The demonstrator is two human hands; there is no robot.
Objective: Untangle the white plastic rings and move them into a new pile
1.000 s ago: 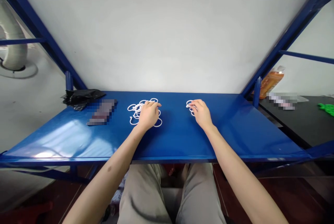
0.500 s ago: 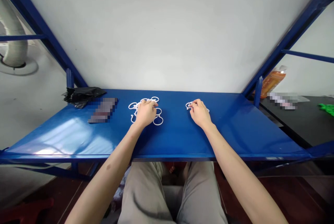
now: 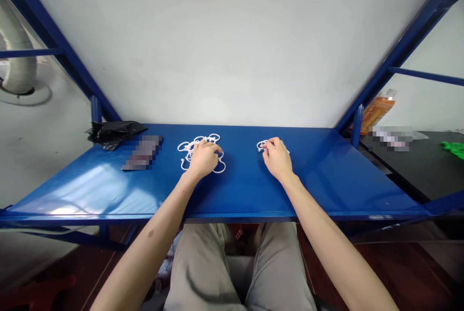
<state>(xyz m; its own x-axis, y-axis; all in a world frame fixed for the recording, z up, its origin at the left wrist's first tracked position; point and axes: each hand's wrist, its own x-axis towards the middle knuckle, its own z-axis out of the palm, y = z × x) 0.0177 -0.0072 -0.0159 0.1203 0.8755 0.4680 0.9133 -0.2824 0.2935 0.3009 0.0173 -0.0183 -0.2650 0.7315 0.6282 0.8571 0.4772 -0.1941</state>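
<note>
My left hand lies palm down over a loose pile of white curtain rings on the blue table. Its fingers are spread and hide the middle of the pile. Rings with small knobbed ends stick out around it, some overlapping. To the right, my right hand bends over a smaller group of white curtain rings. Thumb and index finger come close together at the left edge of that group, on a ring. The hand covers most of these rings.
A black plastic bag and a blurred dark flat object lie at the left. Blue metal posts frame the table. Beyond the right one, an orange bottle and something green rest on a black surface.
The fingers of my left hand have shifted slightly over the pile, the thumb side reaching a bit further right. My right hand stays almost still. The view has moved a little.
</note>
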